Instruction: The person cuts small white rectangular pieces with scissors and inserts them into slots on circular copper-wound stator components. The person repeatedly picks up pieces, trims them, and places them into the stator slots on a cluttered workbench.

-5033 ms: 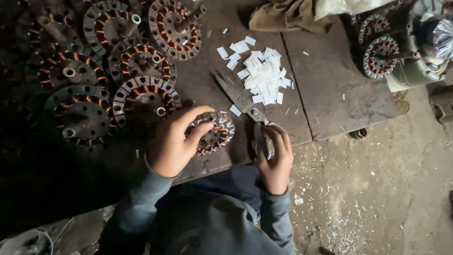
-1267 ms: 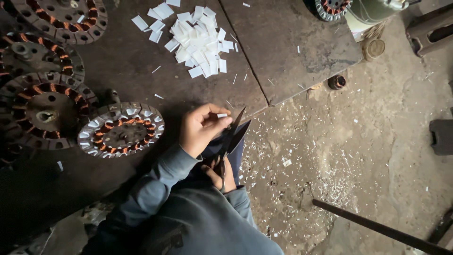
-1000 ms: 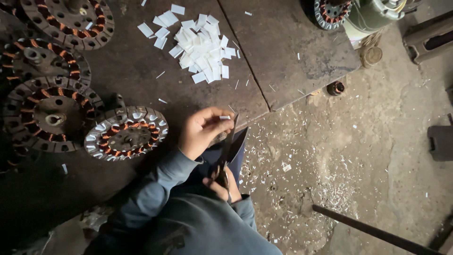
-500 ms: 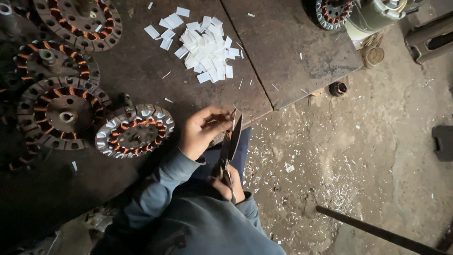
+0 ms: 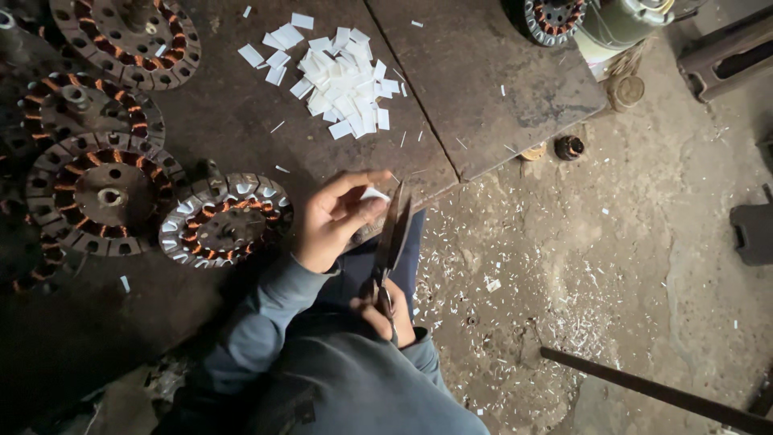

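Observation:
My left hand (image 5: 334, 221) pinches a small white paper slip (image 5: 373, 194) at the front edge of the dark metal worktable (image 5: 475, 89). My right hand (image 5: 386, 310) grips the handles of large metal scissors (image 5: 393, 234), whose blades point up beside the slip. A round stator with copper windings and white slot papers (image 5: 225, 221) lies just left of my left hand. A pile of cut white paper slips (image 5: 338, 76) sits farther back on the table.
Several more copper-wound stators (image 5: 101, 193) crowd the table's left side. Another stator and a motor body (image 5: 580, 20) stand at the back right. White paper trimmings litter the concrete floor (image 5: 564, 266). A dark metal bar (image 5: 652, 391) lies at lower right.
Five seconds ago my left hand rested on the stator; now it holds a paper slip against the scissors. Over the last second the hands have barely shifted.

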